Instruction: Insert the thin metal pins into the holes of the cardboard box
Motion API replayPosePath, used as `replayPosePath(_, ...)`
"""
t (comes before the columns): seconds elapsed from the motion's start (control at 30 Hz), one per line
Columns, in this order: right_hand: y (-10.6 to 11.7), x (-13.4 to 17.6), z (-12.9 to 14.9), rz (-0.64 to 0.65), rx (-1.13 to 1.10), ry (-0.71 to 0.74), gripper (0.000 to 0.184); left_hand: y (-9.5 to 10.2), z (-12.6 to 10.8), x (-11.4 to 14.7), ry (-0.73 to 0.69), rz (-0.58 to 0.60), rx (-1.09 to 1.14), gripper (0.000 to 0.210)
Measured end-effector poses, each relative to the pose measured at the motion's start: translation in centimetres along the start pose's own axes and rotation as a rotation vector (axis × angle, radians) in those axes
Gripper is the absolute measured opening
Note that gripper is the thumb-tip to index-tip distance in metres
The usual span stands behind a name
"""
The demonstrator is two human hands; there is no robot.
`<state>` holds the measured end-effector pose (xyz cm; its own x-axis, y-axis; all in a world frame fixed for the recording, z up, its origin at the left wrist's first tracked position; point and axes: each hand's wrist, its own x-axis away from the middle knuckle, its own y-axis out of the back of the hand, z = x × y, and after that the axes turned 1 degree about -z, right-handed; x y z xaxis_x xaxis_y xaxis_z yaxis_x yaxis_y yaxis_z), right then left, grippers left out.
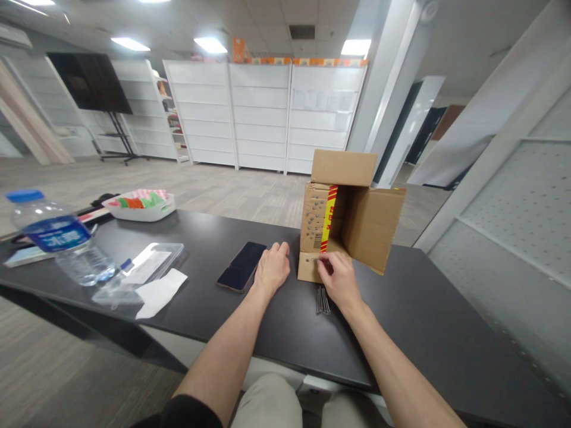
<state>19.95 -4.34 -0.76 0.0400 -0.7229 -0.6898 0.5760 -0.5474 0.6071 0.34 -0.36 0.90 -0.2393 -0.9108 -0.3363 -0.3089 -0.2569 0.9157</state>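
A cardboard box [310, 270] stands upright on the black table with its flaps open. Round metal heads [316, 209] of several nails dot its left front flap, and a few more show on the lower front. My right hand [339, 276] is at that lower front, thumb and forefinger pinched on what looks like a nail, mostly hidden by the fingers. Just below lies a small bundle of loose nails [323, 301]. My left hand [273, 266] rests palm down on the table, fingers loosely bent and apart, holding nothing, beside a dark phone [241, 266].
To the left are a water bottle [62, 238] with a blue cap, a clear plastic case [167, 257], a piece of white paper [161, 292] and a white basket [140, 212] with colourful contents. The black table [428, 315] extends right towards a perforated panel [517, 196].
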Motion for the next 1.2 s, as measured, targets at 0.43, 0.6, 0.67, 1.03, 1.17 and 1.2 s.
replayPosePath(0.43, -0.18, 0.13, -0.08, 0.034, 0.148, 0.0, 0.016, -0.09, 0.01, 0.01, -0.001, -0.003, -0.009, 0.019)
replayPosePath(0.6, -0.08, 0.15, 0.04, 0.035, 0.16, 0.002, 0.016, -0.01, -0.01, -0.04, -0.004, 0.002, -0.007, 0.02)
replayPosePath(0.67, 0.03, 0.19, 0.1, 0.033, 0.158, 0.002, 0.017, 0.01, -0.02, -0.06, -0.004, 0.0, -0.011, 0.02)
replayPosePath(1.03, 0.38, 0.54, 0.26, 0.039, 0.139, -0.008, 0.019, 0.24, -0.06, -0.07, 0.006, 0.012, -0.01, 0.02)
replayPosePath(1.17, 0.41, 0.62, 0.3, 0.037, 0.139, -0.017, 0.019, 0.27, -0.07, -0.06, 0.015, 0.023, -0.006, 0.02)
replayPosePath(1.2, 0.42, 0.65, 0.32, 0.033, 0.137, -0.019, 0.018, 0.23, -0.05, -0.06, 0.014, 0.02, -0.007, 0.02)
